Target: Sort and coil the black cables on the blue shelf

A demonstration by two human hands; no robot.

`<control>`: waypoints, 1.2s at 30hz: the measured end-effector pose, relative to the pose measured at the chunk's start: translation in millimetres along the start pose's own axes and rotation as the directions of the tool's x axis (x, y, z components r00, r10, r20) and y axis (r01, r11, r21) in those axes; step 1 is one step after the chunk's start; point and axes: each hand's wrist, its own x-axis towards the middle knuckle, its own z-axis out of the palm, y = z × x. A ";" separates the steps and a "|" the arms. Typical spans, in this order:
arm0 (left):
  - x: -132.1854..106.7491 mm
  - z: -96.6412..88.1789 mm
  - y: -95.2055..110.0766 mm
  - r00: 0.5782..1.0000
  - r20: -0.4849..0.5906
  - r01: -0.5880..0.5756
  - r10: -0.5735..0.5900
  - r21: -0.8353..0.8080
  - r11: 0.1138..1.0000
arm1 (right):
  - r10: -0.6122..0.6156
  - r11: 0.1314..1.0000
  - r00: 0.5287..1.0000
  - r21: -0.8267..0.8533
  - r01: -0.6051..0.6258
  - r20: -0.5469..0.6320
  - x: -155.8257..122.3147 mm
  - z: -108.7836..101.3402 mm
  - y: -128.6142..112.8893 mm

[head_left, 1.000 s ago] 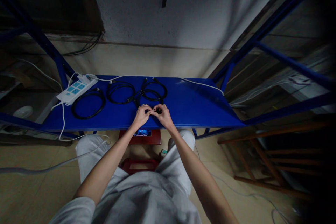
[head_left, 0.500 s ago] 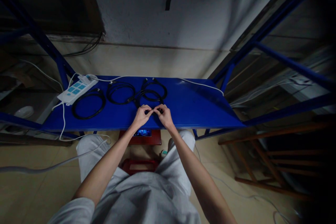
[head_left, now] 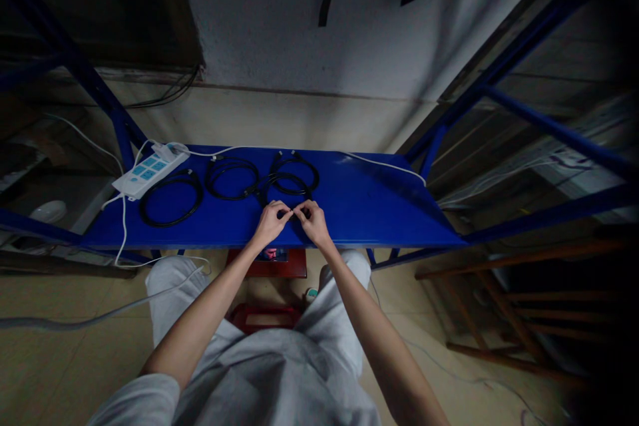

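Observation:
At the front edge of the blue table (head_left: 369, 206), my left hand (head_left: 272, 221) and my right hand (head_left: 312, 221) meet with thumbs and fingertips pinched together. Both hold a black cable (head_left: 292, 176), whose loop runs from under my fingers toward the back of the table. The small dark piece between my fingertips is too tiny to make out. Just beyond my hands, this loop overlaps another coil of black cable (head_left: 317, 176). Further left lie a coiled black cable (head_left: 232, 158) with a plug end and one more black coil (head_left: 142, 206).
A white power strip (head_left: 130, 188) with blue sockets sits at the table's left end. A white cord (head_left: 379, 160) runs along the back edge. Blue frame bars (head_left: 434, 146) rise at both sides. Below are a red stool (head_left: 294, 265) with a lit screen (head_left: 272, 255) and my knees.
My hands stay pinched together in nearly the same place, with slight finger movement. The view has shifted a little, and the picture on the screen below differs.

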 end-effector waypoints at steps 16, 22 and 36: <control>2.4 1.5 -1.1 0.999 -0.024 0.037 -0.035 0.099 0.994 | -0.041 0.998 0.999 -0.056 0.043 0.030 -0.8 3.8 2.0; 5.9 4.0 -3.1 0.998 -0.022 0.066 -0.064 0.102 0.993 | -0.032 0.999 0.999 -0.011 0.032 0.036 -0.3 1.5 -0.4; 4.6 1.8 -3.4 0.997 0.056 0.044 -0.051 0.111 0.993 | 0.005 0.997 1.000 0.076 -0.003 -0.029 -0.1 0.6 -3.0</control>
